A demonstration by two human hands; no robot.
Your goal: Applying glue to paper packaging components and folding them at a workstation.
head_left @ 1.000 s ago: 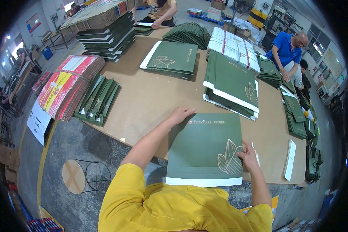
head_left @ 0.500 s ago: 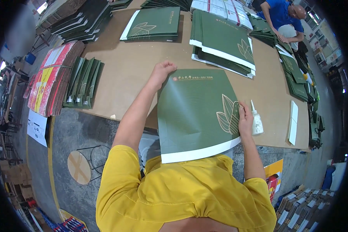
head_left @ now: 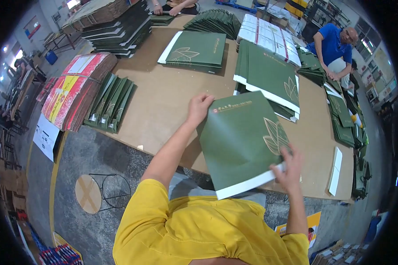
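A green paper bag (head_left: 239, 145), with a gold leaf print and a white strip along its lower edge, is held flat and tilted in front of me at the table's near edge. My left hand (head_left: 201, 107) pinches its upper left corner. At the lower right corner, my right hand (head_left: 291, 168) has its fingers spread, with the thumb over the white strip's end. The white glue bottle is almost wholly hidden behind that hand.
Green bag stacks (head_left: 269, 73) lie across the brown table (head_left: 159, 110), with another bag stack (head_left: 197, 48) farther back. Wrapped bundles (head_left: 77, 90) stand left; a white strip (head_left: 335, 170) lies right. A stool (head_left: 88, 194) stands on the floor. A person in blue (head_left: 329, 48) works far right.
The view has shifted, so the table sits lower and farther right. The bag is turned anticlockwise. My right hand has slid down from its right edge to the lower corner, fingers spreading.
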